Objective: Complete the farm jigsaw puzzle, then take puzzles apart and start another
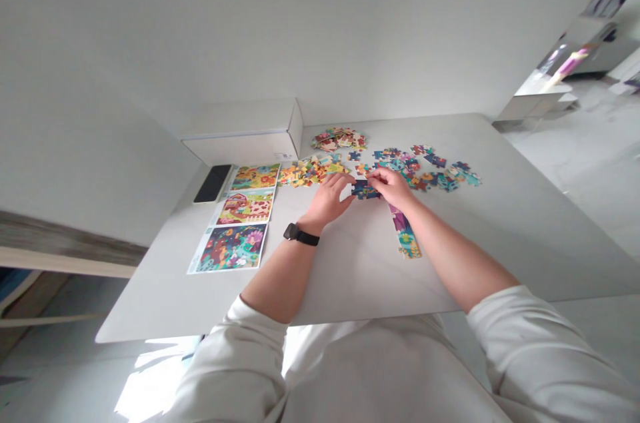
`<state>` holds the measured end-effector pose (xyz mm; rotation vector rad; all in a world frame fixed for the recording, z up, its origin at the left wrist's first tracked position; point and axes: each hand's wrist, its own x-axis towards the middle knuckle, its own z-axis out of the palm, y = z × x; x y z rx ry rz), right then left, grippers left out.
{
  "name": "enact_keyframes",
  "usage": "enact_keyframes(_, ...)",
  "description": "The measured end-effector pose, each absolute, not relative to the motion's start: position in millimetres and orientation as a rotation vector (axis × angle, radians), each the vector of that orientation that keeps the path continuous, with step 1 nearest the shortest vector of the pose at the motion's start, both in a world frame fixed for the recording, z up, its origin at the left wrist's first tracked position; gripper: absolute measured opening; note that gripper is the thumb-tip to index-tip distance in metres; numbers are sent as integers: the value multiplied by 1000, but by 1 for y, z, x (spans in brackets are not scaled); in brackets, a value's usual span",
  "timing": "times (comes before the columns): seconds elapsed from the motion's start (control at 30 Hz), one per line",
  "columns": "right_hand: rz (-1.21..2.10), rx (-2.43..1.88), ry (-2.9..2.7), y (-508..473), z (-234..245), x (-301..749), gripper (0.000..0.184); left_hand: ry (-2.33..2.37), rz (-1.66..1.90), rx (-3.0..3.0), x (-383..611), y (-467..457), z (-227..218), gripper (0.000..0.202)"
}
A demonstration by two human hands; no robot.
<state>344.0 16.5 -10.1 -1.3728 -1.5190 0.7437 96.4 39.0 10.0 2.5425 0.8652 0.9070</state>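
Note:
A dark blue joined section of jigsaw puzzle [365, 189] lies on the table between my hands, connected to a strip of purple, teal and yellow pieces [406, 231] that runs toward me, its join partly hidden by my right hand. My left hand [329, 200], below a black watch, rests at the section's left end with thumb and fingers apart. At the upper right of the section, my right hand [394, 188] has its fingertips pinched together on a puzzle piece, mostly covered by the fingers.
Loose dark and teal pieces [447, 178] spread beyond my right hand. Yellow pieces [310, 171] and a pinkish pile [340, 138] lie farther back. A picture sheet [235, 216], a black phone [213, 184] and a white box [240, 145] occupy the left side.

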Motion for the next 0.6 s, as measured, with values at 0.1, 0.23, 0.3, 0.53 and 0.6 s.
enact_keyframes(0.1,646,-1397,-1498,18,-11,347,27,917,938,2488,87,46,9,35)
enact_keyframes(0.23,570,-1439,-1524,20,-13,350,22,958,873,2470,80,52,2,34)
enact_keyframes(0.3,547,-1446,-1537,20,-15,351,20,945,793,2493,80,53,-3,35)
enact_keyframes(0.53,517,-1494,-1563,18,-17,350,18,971,705,2517,84,54,-11,29)
enact_keyframes(0.6,522,-1496,-1562,18,-17,349,18,974,694,2521,84,54,-12,30)
